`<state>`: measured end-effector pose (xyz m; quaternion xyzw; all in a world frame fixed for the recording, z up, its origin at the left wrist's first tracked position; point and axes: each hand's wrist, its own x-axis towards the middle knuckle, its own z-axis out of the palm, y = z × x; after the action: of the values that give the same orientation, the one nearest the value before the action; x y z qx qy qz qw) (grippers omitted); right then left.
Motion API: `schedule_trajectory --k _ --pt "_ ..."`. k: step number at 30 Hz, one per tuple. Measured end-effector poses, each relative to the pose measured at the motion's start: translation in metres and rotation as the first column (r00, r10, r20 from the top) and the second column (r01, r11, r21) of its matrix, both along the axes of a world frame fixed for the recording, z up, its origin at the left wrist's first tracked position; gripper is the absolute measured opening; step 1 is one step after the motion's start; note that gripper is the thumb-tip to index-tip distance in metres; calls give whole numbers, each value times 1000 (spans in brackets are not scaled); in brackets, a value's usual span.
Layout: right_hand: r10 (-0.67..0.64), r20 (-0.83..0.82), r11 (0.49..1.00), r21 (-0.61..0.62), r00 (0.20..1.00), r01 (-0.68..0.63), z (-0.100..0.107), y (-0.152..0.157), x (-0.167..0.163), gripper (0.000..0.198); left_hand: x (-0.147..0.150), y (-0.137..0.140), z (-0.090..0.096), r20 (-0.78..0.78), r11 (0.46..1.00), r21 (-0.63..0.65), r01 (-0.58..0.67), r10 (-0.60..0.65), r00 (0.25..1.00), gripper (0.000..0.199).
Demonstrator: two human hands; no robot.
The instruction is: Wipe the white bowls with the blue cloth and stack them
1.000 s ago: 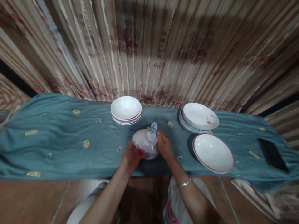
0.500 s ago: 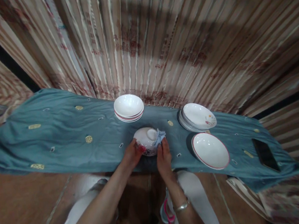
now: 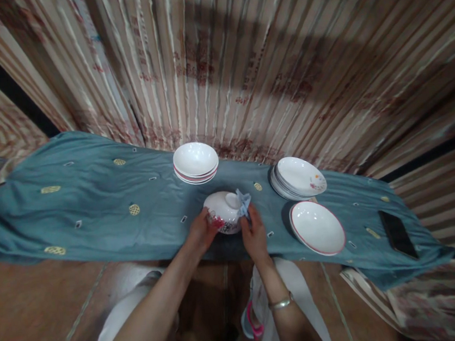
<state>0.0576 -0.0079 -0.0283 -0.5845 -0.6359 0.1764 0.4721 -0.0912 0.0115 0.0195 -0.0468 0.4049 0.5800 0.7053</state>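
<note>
A white bowl (image 3: 219, 207) with a red and dark flower print is turned over, its foot ring facing up, near the front edge of the cloth-covered table. Gripping its left rim is my left hand (image 3: 201, 231), fingers closed on the edge. My right hand (image 3: 254, 233) pinches a light blue cloth (image 3: 243, 202) against the bowl's right side. Part of the cloth sticks up past the fingers. Whether the bowl rests on the table or is held slightly above it, I cannot tell.
Behind the bowl stands a stack of white bowls (image 3: 195, 160). To the right are a stack of flower-printed dishes (image 3: 300, 176) and red-rimmed bowls (image 3: 318, 227). A black phone (image 3: 398, 233) lies at the right end of the teal tablecloth (image 3: 98, 190). A pleated curtain (image 3: 214, 57) hangs behind.
My right hand and the blue cloth have shifted slightly on the bowl's right side, and the cloth now stands up more. The left hand keeps its grip. The view has moved a little.
</note>
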Motion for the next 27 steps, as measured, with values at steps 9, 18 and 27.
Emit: schedule_trajectory --k 9,18,27 --pt "-29 35 999 23 999 28 -2 -4 12 44 0 0 9 -9 999 -37 -14 14 1000 24" --pt "83 222 993 61 972 -99 5 -44 -5 46 -2 -2 9 -8 1000 -10 0 0 1000 29" --pt "203 522 949 104 829 -298 12 -59 -26 51 -5 -2 5 -6 1000 -24 14 -14 1000 26"
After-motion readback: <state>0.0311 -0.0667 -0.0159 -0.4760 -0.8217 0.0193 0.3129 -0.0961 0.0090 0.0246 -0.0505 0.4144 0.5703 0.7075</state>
